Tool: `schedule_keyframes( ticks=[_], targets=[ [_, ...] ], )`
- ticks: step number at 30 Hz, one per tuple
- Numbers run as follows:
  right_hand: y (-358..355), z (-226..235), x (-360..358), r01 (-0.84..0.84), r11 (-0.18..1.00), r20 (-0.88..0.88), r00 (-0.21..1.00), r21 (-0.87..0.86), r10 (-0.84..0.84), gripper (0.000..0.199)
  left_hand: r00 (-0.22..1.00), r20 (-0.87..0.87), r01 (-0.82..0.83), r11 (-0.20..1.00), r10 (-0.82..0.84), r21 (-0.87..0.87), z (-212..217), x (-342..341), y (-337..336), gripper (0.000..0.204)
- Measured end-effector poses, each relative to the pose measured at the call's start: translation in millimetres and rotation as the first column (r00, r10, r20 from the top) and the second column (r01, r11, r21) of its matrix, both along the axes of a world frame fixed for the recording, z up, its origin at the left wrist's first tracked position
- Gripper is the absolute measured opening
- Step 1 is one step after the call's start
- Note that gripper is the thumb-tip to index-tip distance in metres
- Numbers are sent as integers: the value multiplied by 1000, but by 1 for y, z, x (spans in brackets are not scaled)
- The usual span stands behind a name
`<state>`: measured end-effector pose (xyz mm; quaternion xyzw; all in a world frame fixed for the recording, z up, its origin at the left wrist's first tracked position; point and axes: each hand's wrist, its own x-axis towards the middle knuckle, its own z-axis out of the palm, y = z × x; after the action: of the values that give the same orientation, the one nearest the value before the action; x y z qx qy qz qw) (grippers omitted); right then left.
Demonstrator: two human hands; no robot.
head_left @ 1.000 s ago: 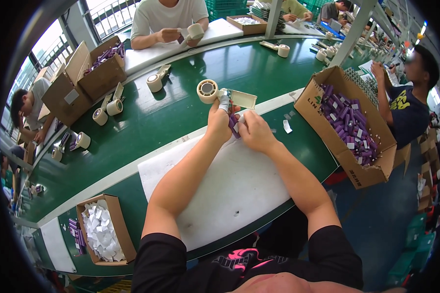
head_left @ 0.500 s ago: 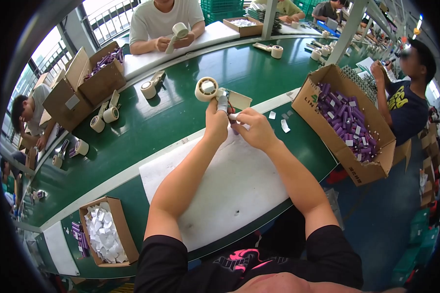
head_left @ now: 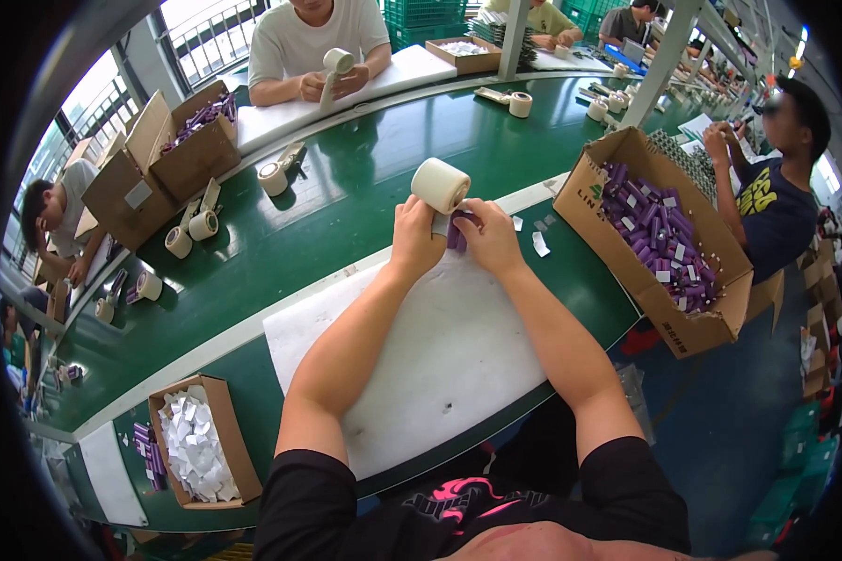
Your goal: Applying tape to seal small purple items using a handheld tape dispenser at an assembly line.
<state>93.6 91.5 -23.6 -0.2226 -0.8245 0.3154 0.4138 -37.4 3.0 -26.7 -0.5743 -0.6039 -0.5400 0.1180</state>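
Above the far edge of the white pad (head_left: 440, 374), both my hands are closed around a small purple battery pack (head_left: 457, 232). My left hand (head_left: 418, 236) grips its left side, and the fingers of my right hand (head_left: 492, 241) pinch its right side. A thick cream roll (head_left: 432, 184), like a roll of tape, lies sideways just above my fingertips. It hides the far part of what I hold. Whether the roll is joined to the pack cannot be seen from here.
At right stands a carton (head_left: 594, 220) of purple battery packs. A smaller box (head_left: 237, 439) of white paper pieces sits lower left, beside loose purple packs (head_left: 148, 453). Similar rolls (head_left: 272, 178) rest on the green belt (head_left: 346, 173). A co-worker (head_left: 313, 56) sits opposite.
The cream roll has turned from end-on to sideways and shifted right, nearer my hands. The pale panel and wires beside it are now out of sight. Rolls on the belt have slid slightly left.
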Motion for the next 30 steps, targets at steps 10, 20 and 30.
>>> schedule_keyframes(
  ticks=[10,20,30],
  targets=[
    [-27,-8,-5,105,921,95,984,376,-151,37,996,74,-36,996,42,-85,-14,-9,6,34],
    [-19,12,12,-31,981,-37,999,190,39,30,903,418,132,990,-96,-57,10,3,-4,24],
    [-28,32,16,83,850,-101,994,520,-35,17,407,843,361,910,-353,206,14,27,-2,25]
  ],
)
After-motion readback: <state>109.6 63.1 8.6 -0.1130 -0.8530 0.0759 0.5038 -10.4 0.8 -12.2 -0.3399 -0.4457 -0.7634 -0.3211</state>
